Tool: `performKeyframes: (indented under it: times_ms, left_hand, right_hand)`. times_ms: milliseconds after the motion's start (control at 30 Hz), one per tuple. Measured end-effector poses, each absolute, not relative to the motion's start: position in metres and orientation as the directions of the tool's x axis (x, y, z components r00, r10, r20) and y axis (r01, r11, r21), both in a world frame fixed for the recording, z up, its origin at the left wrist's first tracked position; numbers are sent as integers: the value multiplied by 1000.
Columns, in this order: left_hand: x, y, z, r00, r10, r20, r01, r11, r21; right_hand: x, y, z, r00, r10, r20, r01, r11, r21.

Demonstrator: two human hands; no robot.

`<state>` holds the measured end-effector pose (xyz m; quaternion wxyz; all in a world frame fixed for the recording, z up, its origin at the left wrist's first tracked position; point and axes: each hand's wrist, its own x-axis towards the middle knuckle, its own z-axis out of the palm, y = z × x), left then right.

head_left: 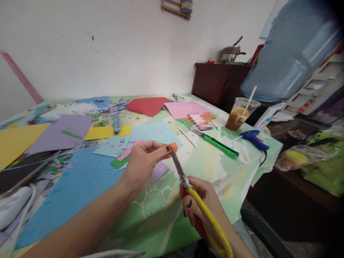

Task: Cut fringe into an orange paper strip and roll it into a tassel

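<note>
Between the fingertips of my left hand (146,157) is a small orange piece of foam or paper (174,146). My right hand (200,200) is wrapped round the handles of scissors (180,171), one side yellow and the other red. The blades point up and away, and their tips meet the orange piece beside my left thumb. Under and beside my left hand lie a lilac piece (159,172), a pink strip (126,152) and a green piece (116,164). A large blue sheet (77,193) lies under my left forearm.
A green cutter (220,146), a white pen (188,137), a blue glue gun (254,140) and a cup with a straw (238,118) stand or lie to the right. Coloured sheets, such as a red one (147,105), and scraps cover the back and left. A water bottle (290,53) looms at upper right.
</note>
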<state>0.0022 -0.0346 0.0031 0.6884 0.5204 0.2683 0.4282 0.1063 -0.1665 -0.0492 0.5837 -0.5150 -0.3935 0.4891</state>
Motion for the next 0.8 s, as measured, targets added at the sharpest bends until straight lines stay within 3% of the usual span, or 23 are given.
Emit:
performKeyframes:
  times_ms: [500, 800]
  left_hand:
    - [2, -35, 5, 469, 880, 75, -327, 93, 941]
    - [3, -35, 5, 471, 880, 60, -321, 108, 941]
  right_hand:
    - [104, -162, -48, 250, 961, -122, -179, -78, -981]
    - [105, -165, -47, 227, 972, -59, -175, -19, -984]
